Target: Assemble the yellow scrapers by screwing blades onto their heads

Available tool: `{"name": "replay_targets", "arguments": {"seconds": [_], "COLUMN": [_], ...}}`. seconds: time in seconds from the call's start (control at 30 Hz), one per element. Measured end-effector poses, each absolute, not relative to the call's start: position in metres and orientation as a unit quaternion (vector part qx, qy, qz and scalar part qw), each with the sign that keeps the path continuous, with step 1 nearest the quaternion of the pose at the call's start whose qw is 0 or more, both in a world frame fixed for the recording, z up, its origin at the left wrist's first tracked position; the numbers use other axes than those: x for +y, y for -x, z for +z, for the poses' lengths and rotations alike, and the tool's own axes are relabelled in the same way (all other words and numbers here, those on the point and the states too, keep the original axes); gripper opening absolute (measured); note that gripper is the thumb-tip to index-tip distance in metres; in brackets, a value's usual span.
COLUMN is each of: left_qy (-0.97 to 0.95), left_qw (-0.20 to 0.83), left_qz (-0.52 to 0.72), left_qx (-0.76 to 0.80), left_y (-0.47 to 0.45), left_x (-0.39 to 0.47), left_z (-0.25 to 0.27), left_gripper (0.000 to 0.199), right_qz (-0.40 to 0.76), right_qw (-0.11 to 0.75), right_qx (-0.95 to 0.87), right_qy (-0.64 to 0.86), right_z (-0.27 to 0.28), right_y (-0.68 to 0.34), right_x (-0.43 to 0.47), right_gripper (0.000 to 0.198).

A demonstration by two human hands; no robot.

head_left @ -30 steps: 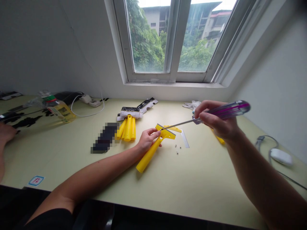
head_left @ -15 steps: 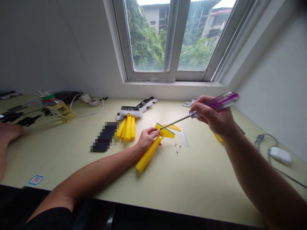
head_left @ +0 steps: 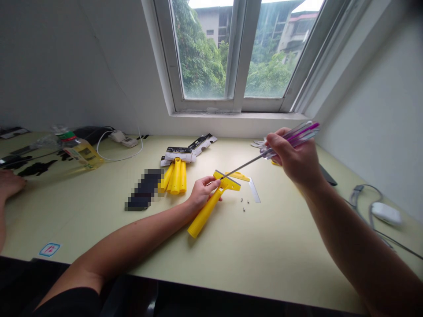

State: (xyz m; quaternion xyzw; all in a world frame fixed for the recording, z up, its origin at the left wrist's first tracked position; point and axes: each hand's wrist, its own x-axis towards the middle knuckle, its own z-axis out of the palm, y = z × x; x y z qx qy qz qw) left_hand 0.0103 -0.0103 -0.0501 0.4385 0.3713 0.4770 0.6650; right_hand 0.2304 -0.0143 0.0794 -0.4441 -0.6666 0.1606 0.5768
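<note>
My left hand (head_left: 201, 192) is closed around the head end of a yellow scraper (head_left: 205, 212), whose handle slants down toward the table's front. In my right hand (head_left: 294, 154) is a screwdriver (head_left: 244, 164) with a clear and purple handle, held at a slant. Its tip meets the scraper head beside my left thumb; the screw there is too small to make out. Just behind the head lie a yellow plastic piece (head_left: 238, 176) and a thin metal blade (head_left: 254, 190). Several small screws (head_left: 244, 209) rest on the table to the right of the scraper.
Several yellow scrapers (head_left: 177, 176) with black-and-white blade covers lie further back, beside a blurred dark object (head_left: 145, 189). A bottle of yellow liquid (head_left: 81, 152) stands at left, near another person's hand (head_left: 11, 182). A white case (head_left: 386, 213) and grey cable (head_left: 355, 198) lie at right.
My right hand and the screwdriver handle have shifted slightly left, the tip staying at the scraper head. The left hand holds still. The other person's hand has moved a little left.
</note>
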Motion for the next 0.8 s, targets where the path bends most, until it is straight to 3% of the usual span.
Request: {"name": "replay_targets", "arguments": {"seconds": [0.3, 0.6, 0.7, 0.8], "left_qy": [-0.43, -0.424, -0.428, -0.437], "left_qw": [0.663, 0.651, 0.643, 0.636], "left_qz": [0.486, 0.493, 0.492, 0.487], "left_qx": [0.372, 0.391, 0.401, 0.41], "left_y": [-0.01, -0.012, -0.012, -0.013], "left_x": [-0.009, -0.008, -0.009, -0.01], "left_z": [-0.053, -0.052, -0.051, -0.051], "left_gripper": [0.033, 0.038, 0.039, 0.04], "right_qz": [0.208, 0.262, 0.231, 0.186], "right_qw": [0.476, 0.287, 0.264, 0.296], "right_qx": [-0.765, -0.849, -0.868, -0.865], "right_qy": [0.381, 0.359, 0.352, 0.36], "right_z": [0.089, 0.113, 0.121, 0.122], "right_y": [-0.245, -0.268, -0.275, -0.277], "right_x": [-0.024, -0.038, -0.043, -0.047], "right_gripper": [0.029, 0.027, 0.026, 0.033]}}
